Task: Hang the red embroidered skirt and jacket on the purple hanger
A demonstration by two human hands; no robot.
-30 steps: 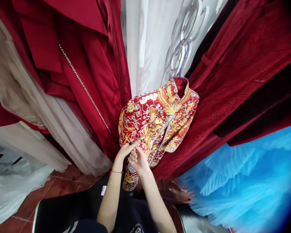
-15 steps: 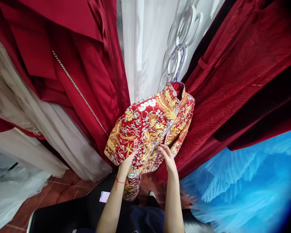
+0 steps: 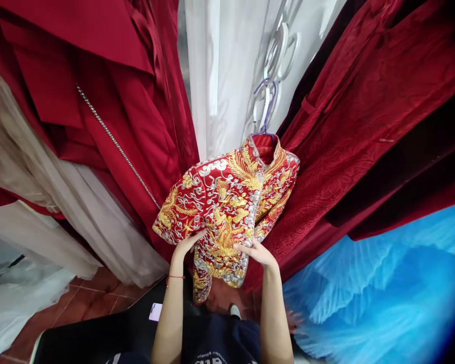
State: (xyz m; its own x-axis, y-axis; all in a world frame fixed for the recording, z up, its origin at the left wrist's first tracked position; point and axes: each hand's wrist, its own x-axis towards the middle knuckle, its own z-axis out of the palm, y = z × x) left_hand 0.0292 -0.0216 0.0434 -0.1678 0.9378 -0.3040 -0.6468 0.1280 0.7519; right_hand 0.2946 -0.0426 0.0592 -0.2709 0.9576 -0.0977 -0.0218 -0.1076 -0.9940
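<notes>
A red jacket embroidered in gold and silver hangs on a purple hanger between racks of gowns. My left hand grips the jacket's lower left part, near the sleeve, with the fingers curled under the cloth. My right hand pinches the lower front hem on the right. The two hands hold the bottom of the jacket spread apart. A red string bracelet circles my left wrist.
Dark red gowns hang on the right and red ones with a rhinestone strap on the left. White fabric hangs behind. Blue tulle fills the lower right. Beige and white gowns drape left over a red tiled floor.
My hands were close together at the jacket's hem; they have moved apart, and the lower part of the jacket is now lifted and spread wider.
</notes>
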